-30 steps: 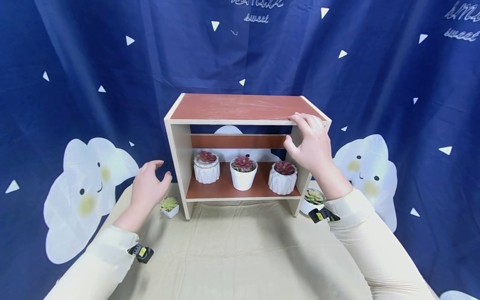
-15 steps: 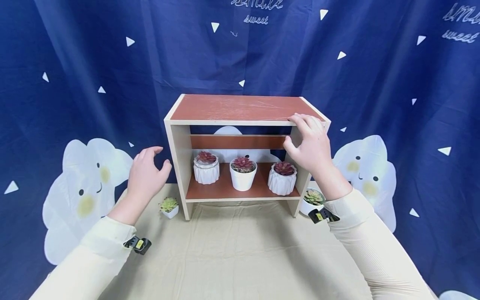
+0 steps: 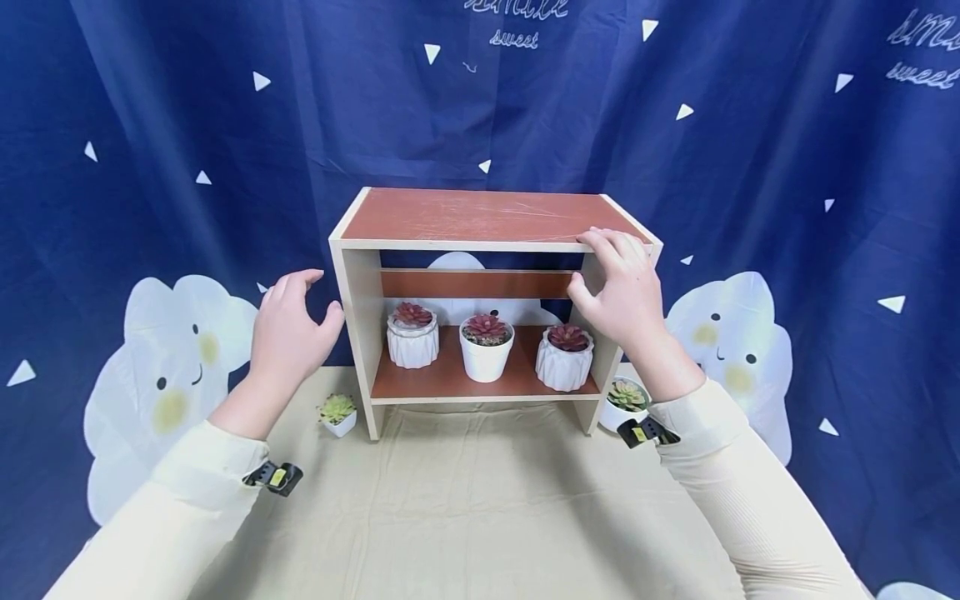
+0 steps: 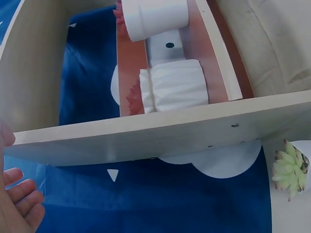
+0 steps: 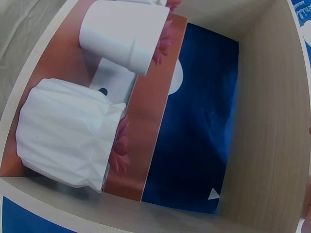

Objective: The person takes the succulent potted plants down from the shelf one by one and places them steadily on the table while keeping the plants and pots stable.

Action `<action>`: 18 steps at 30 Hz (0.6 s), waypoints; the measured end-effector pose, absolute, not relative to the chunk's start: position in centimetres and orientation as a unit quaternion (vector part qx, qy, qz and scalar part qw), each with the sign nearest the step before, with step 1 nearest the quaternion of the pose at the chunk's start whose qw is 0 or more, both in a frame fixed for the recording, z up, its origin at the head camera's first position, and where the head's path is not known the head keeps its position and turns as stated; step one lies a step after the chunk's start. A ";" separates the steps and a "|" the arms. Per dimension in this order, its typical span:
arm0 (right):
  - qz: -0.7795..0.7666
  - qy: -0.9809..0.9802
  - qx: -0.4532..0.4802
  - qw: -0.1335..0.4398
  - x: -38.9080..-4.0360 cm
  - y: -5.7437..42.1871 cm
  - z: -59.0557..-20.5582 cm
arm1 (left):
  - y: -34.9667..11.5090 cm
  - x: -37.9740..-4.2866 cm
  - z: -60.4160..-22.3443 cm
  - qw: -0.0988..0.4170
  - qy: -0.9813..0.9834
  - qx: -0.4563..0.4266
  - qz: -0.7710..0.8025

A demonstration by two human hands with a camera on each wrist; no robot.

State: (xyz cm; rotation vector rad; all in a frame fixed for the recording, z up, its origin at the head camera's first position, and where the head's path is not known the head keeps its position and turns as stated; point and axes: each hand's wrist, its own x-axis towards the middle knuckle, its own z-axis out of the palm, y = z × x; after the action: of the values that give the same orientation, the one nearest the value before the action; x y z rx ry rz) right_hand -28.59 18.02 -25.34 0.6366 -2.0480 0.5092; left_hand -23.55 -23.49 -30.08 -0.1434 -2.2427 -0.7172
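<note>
A small shelf unit (image 3: 487, 215) with red-brown boards and pale side panels stands on the cloth. My left hand (image 3: 288, 337) is raised just left of its left panel, fingers bent loosely, thumb toward the panel. In the left wrist view the fingers (image 4: 25, 196) are outside that panel and hold nothing. My right hand (image 3: 628, 292) rests its fingers on the top's front right corner, thumb below in front of the opening. On the lower board stand a ribbed pot (image 3: 413, 343), a smooth white pot (image 3: 486, 362) and a faceted pot (image 5: 65, 133), each with a red succulent.
A small green succulent (image 3: 338, 410) in a white pot stands outside the left panel. Another green succulent (image 3: 628, 395) sits outside the right panel, partly behind my right wrist. Beige cloth (image 3: 465, 508) covers the table. A blue curtain (image 3: 480, 100) with clouds hangs behind.
My left hand has risen along the outside of the left panel, from near the lower board's height toward the top. My right hand, the shelf unit and the pots have stayed put.
</note>
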 end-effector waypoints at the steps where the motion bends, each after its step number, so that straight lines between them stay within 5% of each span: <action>1: 0.206 -0.829 0.258 0.452 -28.6 18.0 -25.3 | -23.4 -23.5 -29.9 0.384 -0.878 -0.058 -0.281; 18: 0.204 -0.829 0.259 0.452 -28.6 18.0 -25.3 | -22.3 -23.5 -27.3 0.425 -0.857 -0.072 -0.284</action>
State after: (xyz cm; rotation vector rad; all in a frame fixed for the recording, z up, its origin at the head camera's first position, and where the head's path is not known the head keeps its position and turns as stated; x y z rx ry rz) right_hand -28.56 17.96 -25.34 0.6389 -2.0470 0.5041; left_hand -23.53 -22.26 -27.26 -0.1807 -2.1422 -0.7103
